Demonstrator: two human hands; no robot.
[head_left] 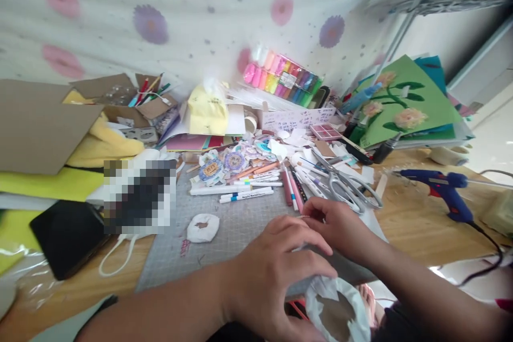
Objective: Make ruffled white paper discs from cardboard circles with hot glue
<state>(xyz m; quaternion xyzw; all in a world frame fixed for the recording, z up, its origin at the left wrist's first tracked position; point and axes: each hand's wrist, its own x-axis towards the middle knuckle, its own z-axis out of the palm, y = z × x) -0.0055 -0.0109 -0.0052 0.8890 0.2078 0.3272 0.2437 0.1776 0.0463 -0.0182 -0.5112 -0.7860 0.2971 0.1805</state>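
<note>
The left hand (272,272) has its grip around a disc (336,314), just off the near edge of the bench (404,214); the right hand's (332,224) grip I cannot tell. Pens (249,195) litter a grey mat (240,224); a flowered curtain (240,2) hangs behind.

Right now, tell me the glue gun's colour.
The glue gun is mostly dark blue, in the head view.

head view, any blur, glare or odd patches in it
In the head view, the handwritten strip is too soft to read, clear plastic at lower left catches glints, a pixelated patch at left hides detail, and the upper right corner falls dark.
</note>
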